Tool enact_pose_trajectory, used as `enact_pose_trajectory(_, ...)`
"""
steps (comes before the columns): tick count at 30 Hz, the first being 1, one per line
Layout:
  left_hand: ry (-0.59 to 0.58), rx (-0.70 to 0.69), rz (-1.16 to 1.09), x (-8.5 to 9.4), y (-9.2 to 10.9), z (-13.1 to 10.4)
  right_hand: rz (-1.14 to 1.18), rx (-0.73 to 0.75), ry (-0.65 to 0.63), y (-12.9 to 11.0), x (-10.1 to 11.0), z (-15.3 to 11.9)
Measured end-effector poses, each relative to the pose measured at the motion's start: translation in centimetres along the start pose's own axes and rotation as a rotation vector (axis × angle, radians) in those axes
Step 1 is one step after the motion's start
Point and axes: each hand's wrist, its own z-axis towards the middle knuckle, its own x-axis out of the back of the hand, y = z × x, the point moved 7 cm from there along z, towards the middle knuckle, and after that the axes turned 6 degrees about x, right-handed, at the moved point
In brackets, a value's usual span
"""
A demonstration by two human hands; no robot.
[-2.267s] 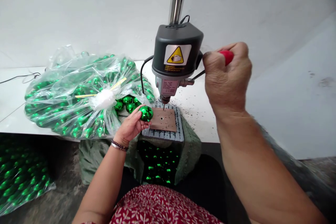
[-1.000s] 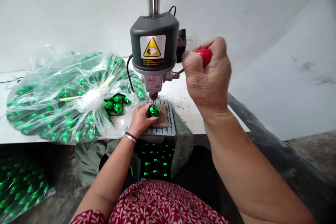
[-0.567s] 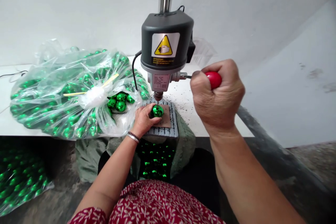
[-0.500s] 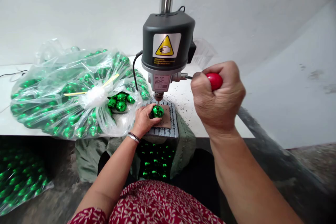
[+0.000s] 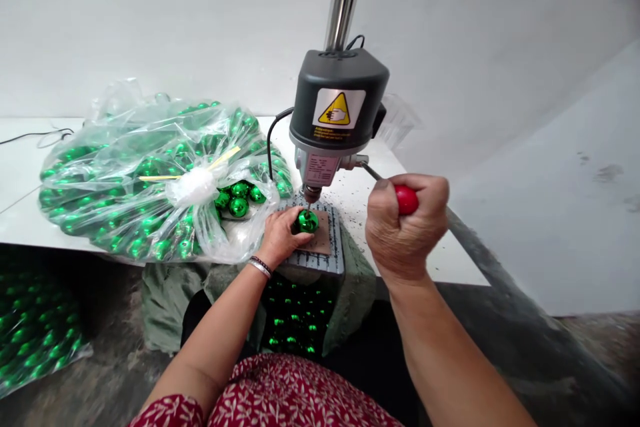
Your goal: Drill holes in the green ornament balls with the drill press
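Note:
Under the chuck of a dark grey drill press (image 5: 340, 103), my left hand (image 5: 284, 235) grips a shiny green ball (image 5: 307, 221) between thumb and fingers. The ball rests on a brown pad (image 5: 323, 235) lying on the press's grey base (image 5: 336, 255). The bit reaches down to the top of the ball; whether it has entered is too small to tell. On the right, my right hand (image 5: 407, 223) is wrapped round the red knob (image 5: 407, 200) of the press's lever.
A clear plastic bag (image 5: 200, 183) full of green balls covers the left of the white table (image 5: 20, 223). Another bag of green balls (image 5: 35, 327) is at lower left. More green balls (image 5: 295, 317) show below the base. Dark shavings dot the tabletop, and a black cable runs from the press.
My right hand has pulled the red knob downward, and the bit is lower against the ball. The whole view has shifted and tilted slightly. My left hand keeps its hold.

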Motion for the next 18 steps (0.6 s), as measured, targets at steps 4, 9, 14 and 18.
enact_pose_trajectory(4,0.009,0.006,-0.022,-0.1,-0.2,0.1,-0.003,0.035,0.002,0.1,0.2,-1.4)
enact_pose_trajectory(9,-0.01,0.02,-0.046,0.1,0.0,0.1,0.041,0.027,-0.02,0.3,0.3,-2.6)
enact_pose_trajectory(14,-0.044,-0.003,-0.143,0.1,0.6,0.1,0.052,-0.138,-0.069,1.3,-1.4,2.7)
enact_pose_trajectory(18,-0.051,-0.045,-0.221,0.5,0.8,-1.0,0.031,-0.341,-0.268,2.6,-3.7,7.2)
